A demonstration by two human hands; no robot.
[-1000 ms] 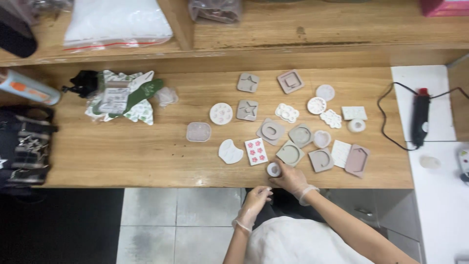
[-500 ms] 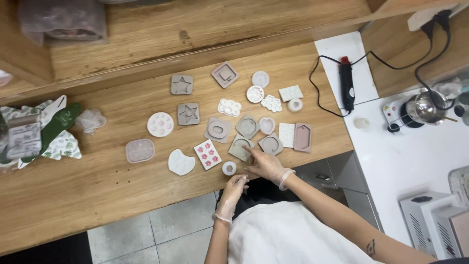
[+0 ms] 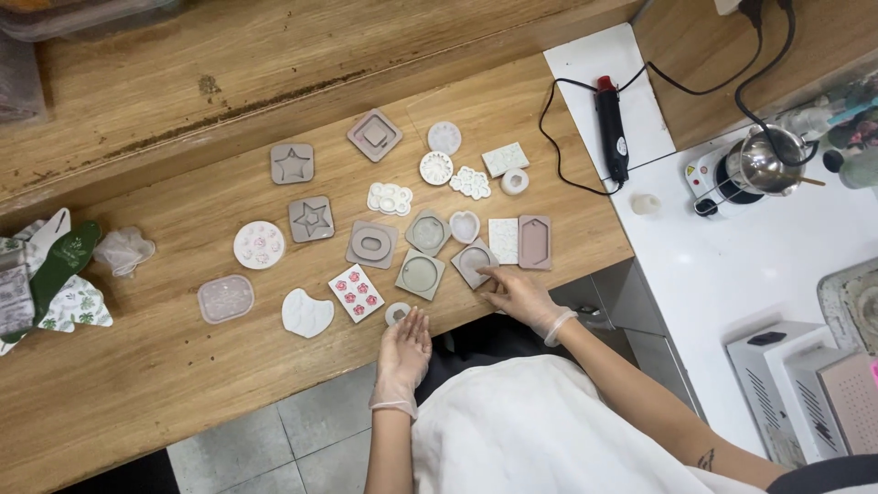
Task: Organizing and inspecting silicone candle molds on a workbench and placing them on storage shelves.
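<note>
Many silicone moulds lie spread on a wooden table (image 3: pixel 183 366). My right hand (image 3: pixel 521 297), in a thin clear glove, rests its fingertips on the near edge of a grey square mould with a round hollow (image 3: pixel 475 262). My left hand (image 3: pixel 402 352), also gloved, lies flat and open at the table's front edge, fingertips just below a small white ring mould (image 3: pixel 398 314). Beside it are a grey square mould with a circle (image 3: pixel 421 274) and a white card mould with red flowers (image 3: pixel 356 292). Neither hand grips anything.
Star moulds (image 3: pixel 311 219), a pink round mould (image 3: pixel 259 244) and a clear lidded box (image 3: pixel 225 298) lie to the left. A black heat tool (image 3: pixel 611 131) with cable sits at the right, then a metal pot on a hot plate (image 3: pixel 754 165). A leafy packet (image 3: pixel 55 274) lies far left.
The view has swung right. My right hand moved from the small ring mould to the grey square mould farther right. My left hand rose from my lap to the table edge and opened flat.
</note>
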